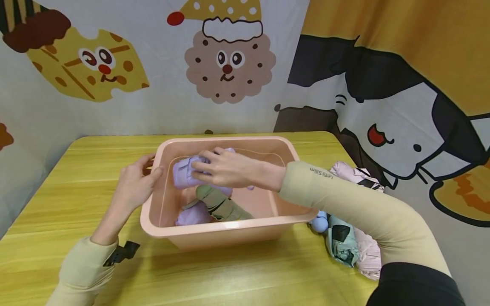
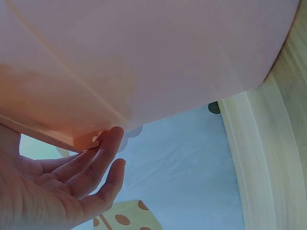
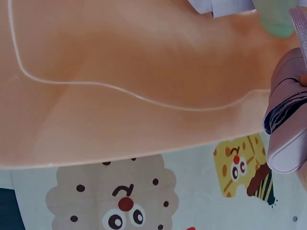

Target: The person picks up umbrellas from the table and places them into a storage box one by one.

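A pink plastic bin [image 1: 226, 227] stands on the table with folded umbrellas inside. My left hand [image 1: 134, 182] holds its left rim, thumb at the edge and fingers [image 2: 103, 153] curved beneath the lip. Inside the bin my right hand [image 1: 226, 168] grips a lavender folded umbrella [image 1: 183, 173], which lies toward the back left. In the right wrist view, that umbrella [image 3: 288, 108] shows at the right edge, with most of the hand out of frame. Below it lie an olive-green folded umbrella [image 1: 220, 203] and a purple one [image 1: 194, 214], partly hidden by the bin's front wall.
Right of the bin, partly under my right forearm, lie a teal folded umbrella [image 1: 340, 242], a blue rounded piece [image 1: 319, 222] and pale pink bundles [image 1: 368, 250]. The yellow wood-grain table [image 1: 229, 276] reaches back to a cartoon-print curtain [image 1: 153, 114].
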Demonstrator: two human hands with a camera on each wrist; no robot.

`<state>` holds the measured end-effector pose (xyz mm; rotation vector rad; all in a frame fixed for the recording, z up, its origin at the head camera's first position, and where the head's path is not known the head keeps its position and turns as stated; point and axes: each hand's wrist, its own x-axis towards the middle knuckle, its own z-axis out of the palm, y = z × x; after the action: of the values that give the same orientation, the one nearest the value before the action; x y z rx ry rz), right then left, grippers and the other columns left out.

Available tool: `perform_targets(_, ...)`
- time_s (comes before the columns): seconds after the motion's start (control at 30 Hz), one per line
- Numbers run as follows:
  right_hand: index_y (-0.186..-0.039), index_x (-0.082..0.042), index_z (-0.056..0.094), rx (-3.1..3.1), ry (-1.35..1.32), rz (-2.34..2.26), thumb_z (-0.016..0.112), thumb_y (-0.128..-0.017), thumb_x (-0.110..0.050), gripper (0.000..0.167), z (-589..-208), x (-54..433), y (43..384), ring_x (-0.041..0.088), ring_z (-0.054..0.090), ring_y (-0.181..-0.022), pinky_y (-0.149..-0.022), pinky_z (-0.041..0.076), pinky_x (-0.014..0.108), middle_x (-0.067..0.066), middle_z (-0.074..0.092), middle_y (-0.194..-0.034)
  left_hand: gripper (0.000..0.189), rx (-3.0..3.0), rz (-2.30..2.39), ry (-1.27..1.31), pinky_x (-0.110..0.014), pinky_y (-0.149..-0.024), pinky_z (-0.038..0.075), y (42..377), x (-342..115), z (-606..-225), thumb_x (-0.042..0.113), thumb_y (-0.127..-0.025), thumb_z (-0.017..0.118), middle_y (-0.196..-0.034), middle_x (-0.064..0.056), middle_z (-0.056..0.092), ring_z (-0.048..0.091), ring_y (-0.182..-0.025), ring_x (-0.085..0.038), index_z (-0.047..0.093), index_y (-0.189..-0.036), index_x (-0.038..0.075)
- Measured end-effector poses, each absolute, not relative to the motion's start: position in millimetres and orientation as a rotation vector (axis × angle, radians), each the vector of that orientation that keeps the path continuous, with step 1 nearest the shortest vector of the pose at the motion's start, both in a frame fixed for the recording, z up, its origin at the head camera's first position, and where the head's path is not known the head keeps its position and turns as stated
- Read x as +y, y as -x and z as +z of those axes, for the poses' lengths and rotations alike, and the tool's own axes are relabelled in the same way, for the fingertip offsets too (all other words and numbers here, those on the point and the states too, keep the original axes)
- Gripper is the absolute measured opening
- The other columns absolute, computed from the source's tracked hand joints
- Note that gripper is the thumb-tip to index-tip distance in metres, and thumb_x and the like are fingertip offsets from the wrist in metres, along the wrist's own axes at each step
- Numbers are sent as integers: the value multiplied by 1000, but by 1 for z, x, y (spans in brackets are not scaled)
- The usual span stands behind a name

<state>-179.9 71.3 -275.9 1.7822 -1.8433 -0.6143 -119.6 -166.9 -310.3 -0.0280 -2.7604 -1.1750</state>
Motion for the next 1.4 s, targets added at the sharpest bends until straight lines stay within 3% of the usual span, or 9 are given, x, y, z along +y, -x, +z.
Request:
perform_targets(0.47, -128, -17, 57, -1940, -1815, -654, 43, -99, -15, 33, -290, 70, 188, 27, 55, -118, -80, 55, 34, 2, 57, -124, 53, -2748, -1138, 44, -54, -80, 55, 121, -169, -309, 26, -97, 48, -124, -35, 55, 61, -103, -48, 43, -136, -10)
perform_targets(1.4, -132, -26, 56, -2180, -1931, -620, 42, -99, -13, 39, -293, 61, 202, 29, 49, -128, -98, 48, 44, 1, 53, -136, 53, -2742, -1174, 34, -53, -79, 56, 115, -164, -309, 25, -97, 47, -124, -36, 55, 62, -103, -48, 42, -137, -9)
